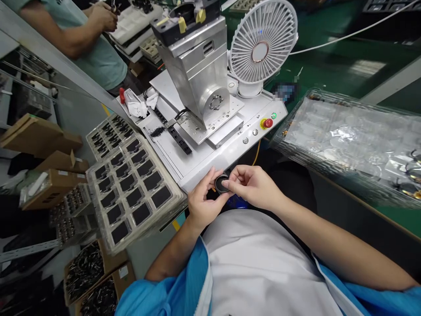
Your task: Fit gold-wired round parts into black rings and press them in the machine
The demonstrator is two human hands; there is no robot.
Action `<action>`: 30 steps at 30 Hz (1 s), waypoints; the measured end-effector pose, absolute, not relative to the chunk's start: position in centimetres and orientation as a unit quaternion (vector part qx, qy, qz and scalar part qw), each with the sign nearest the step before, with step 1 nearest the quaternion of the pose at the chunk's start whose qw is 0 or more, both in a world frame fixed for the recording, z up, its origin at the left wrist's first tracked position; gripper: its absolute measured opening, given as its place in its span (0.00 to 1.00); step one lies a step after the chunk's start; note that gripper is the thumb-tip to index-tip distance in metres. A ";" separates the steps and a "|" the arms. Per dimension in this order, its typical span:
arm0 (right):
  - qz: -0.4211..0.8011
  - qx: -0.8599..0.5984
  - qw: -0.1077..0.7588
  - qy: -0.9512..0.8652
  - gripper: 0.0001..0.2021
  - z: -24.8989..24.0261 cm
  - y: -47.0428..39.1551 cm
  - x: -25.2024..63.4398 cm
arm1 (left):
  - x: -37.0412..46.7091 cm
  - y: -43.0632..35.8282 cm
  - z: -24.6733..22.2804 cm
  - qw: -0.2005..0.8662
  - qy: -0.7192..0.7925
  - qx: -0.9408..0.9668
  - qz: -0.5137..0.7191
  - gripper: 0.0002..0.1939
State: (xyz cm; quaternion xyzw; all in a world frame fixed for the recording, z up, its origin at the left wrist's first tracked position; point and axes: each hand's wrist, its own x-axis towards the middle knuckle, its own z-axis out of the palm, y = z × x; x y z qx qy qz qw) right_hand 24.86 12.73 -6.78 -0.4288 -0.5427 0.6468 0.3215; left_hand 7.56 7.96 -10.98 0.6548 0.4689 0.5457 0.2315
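A small round black ring-shaped part (221, 183) is held between my two hands, close in front of my body. My left hand (204, 198) has its fingers and thumb around the part's edge from the left. From the right, my right hand (251, 185) pinches at the part, its thumb reaching over the opening. Whether the right fingers hold something small besides is hidden. Just beyond the hands is the front edge of a white machine base (210, 164), which carries a metal fixture (204, 83).
A white fan (259, 52) and a red stop button (268, 123) are on the machine. Trays of black parts (134, 188) lie at left, stacked clear trays (355, 145) at right. Cardboard boxes (49, 188) stand far left. Another person (82, 48) is at the upper left.
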 end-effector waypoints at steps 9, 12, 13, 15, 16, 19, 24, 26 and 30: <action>0.610 -0.451 0.318 -0.569 0.16 -6.8 12.6 24.5 | 7.5 7.7 -11.2 0.233 0.475 0.646 0.551 0.42; 0.609 -0.452 0.319 -0.568 0.15 -6.7 12.5 24.4 | 7.4 7.7 -11.2 0.233 0.479 0.643 0.550 0.41; 0.610 -0.452 0.320 -0.567 0.15 -6.7 12.5 24.4 | 7.4 7.6 -11.2 0.232 0.479 0.644 0.549 0.41; 0.609 -0.454 0.320 -0.567 0.14 -6.9 12.5 24.3 | 7.3 7.6 -11.1 0.228 0.479 0.647 0.547 0.41; 0.607 -0.455 0.320 -0.568 0.14 -7.0 12.6 24.3 | 7.3 7.6 -11.1 0.224 0.481 0.649 0.546 0.40; 0.601 -0.460 0.341 -0.559 0.15 -7.6 12.5 24.2 | 7.3 7.6 -11.4 0.217 0.489 0.646 0.545 0.40; 0.714 -0.408 0.323 -0.468 0.25 -9.0 12.0 25.3 | 7.8 7.6 -12.8 0.277 0.457 0.657 0.533 0.44; 0.676 -0.439 0.376 -0.457 0.27 -9.9 12.5 28.0 | 7.7 7.5 -13.2 0.290 0.443 0.670 0.521 0.43; 0.277 -0.697 0.514 -0.418 0.22 -10.9 13.6 39.9 | 6.4 7.6 -14.3 0.291 0.451 0.656 0.531 0.35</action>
